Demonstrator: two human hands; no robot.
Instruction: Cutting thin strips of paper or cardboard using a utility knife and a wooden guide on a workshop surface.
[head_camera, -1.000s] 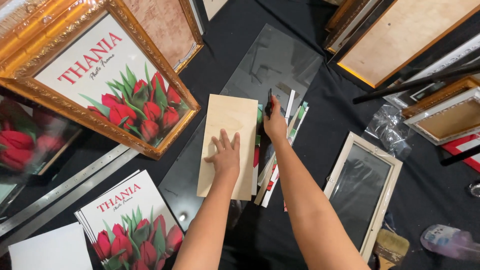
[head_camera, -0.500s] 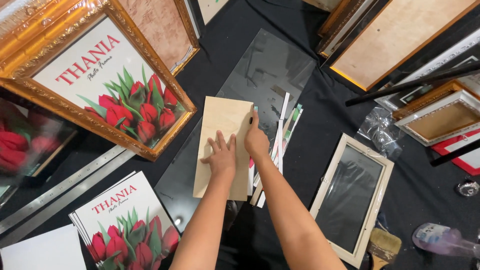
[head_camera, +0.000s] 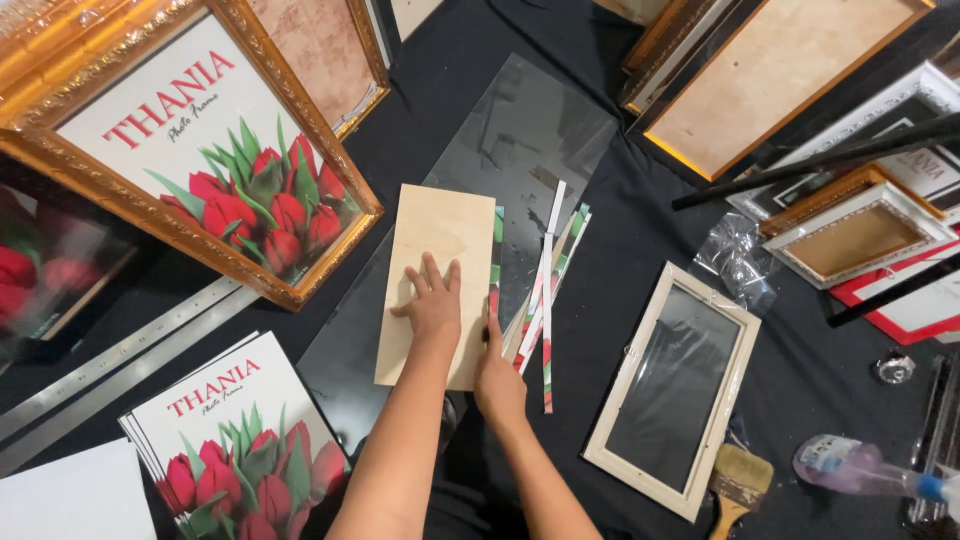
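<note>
My left hand (head_camera: 430, 300) lies flat, fingers spread, on a pale wooden board (head_camera: 440, 225). The board rests on a glass sheet (head_camera: 540, 130) over a black cloth. My right hand (head_camera: 497, 375) sits at the board's lower right corner, closed around a thin dark cutting tool that is mostly hidden by the fingers. A printed paper (head_camera: 497, 250) shows as a coloured sliver along the board's right edge. Several cut paper strips (head_camera: 548, 290) lie just to the right of it.
A gilded frame with a tulip print (head_camera: 210, 150) stands at the upper left, with a stack of tulip prints (head_camera: 230, 430) and a metal ruler (head_camera: 120, 360) below it. To the right lie a cream frame (head_camera: 675, 390), a brush (head_camera: 740, 480), a plastic bottle (head_camera: 860, 470) and more frames (head_camera: 790, 70).
My right hand has drawn the tool down the board's right edge, from the top corner to the lower corner. My left hand has stayed pressed on the board.
</note>
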